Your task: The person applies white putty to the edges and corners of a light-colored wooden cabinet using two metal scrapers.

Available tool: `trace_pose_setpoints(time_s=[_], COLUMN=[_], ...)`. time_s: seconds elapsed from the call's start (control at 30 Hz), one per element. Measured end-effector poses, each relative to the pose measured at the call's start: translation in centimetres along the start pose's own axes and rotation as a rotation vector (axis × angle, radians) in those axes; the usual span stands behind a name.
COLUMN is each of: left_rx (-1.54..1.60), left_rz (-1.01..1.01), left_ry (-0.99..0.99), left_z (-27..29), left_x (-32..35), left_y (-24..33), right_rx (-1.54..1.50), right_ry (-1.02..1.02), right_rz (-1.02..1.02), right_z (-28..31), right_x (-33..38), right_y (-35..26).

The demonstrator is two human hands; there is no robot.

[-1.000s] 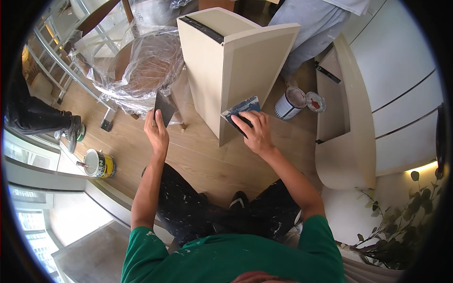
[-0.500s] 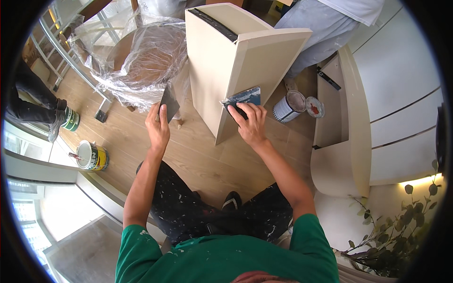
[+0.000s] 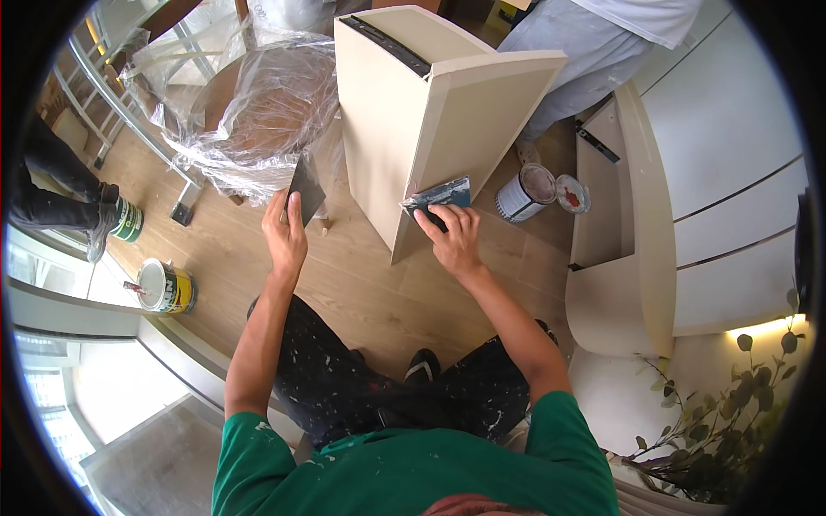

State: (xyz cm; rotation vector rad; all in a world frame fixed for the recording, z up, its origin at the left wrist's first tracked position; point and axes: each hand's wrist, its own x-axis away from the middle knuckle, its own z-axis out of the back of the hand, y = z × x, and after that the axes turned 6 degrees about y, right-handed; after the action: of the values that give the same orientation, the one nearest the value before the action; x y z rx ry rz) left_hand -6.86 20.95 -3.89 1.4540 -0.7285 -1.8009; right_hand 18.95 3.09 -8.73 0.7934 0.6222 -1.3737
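Note:
In my right hand (image 3: 453, 240) is a wide putty knife (image 3: 447, 193), its blade smeared with whitish filler and lying against the lower part of a cream drawer front (image 3: 469, 129). That panel belongs to a cream drawer box (image 3: 379, 120) standing on end on the floor, with a black rail along its top edge. My left hand (image 3: 286, 232) grips a second, dark flat putty knife (image 3: 305, 191), held up to the left of the box and apart from it. Fingers of both hands are closed around the tools.
Plastic film (image 3: 249, 112) covers a round brown table at the far left. An open can (image 3: 527, 193) and its lid (image 3: 573, 194) are right of the drawer. A paint bucket (image 3: 166, 285) sits at left. Behind the drawer stands a person in pale trousers (image 3: 559, 60); another's dark-clad legs (image 3: 64, 185) show left.
My right hand and its putty knife have shifted slightly down along the drawer front, with the blade tilted a little differently. My left hand stays nearly in place.

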Motion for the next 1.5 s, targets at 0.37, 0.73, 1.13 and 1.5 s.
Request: trace_pose_setpoints(time_s=[0.37,0.73,1.13,1.5], left_rx=[0.009,-0.006,-0.016,0.003], left_rz=[0.071,0.020,0.032,0.025], left_ry=[-0.002,0.004,0.014,0.018], left_z=[0.1,0.0,0.1,-0.1], left_x=[0.2,0.1,0.1,0.2], left_y=[-0.1,-0.4,-0.1,-0.4], right_rx=[-0.056,0.017,0.003,0.022], right_ry=[0.199,0.080,0.210,0.253], right_rz=[0.015,0.013,0.011,0.027], right_z=[1.1,0.0,1.1,2.6], right_x=[-6.3,-2.1,-7.0,-7.6], right_y=[0.0,0.7,0.4,0.9])
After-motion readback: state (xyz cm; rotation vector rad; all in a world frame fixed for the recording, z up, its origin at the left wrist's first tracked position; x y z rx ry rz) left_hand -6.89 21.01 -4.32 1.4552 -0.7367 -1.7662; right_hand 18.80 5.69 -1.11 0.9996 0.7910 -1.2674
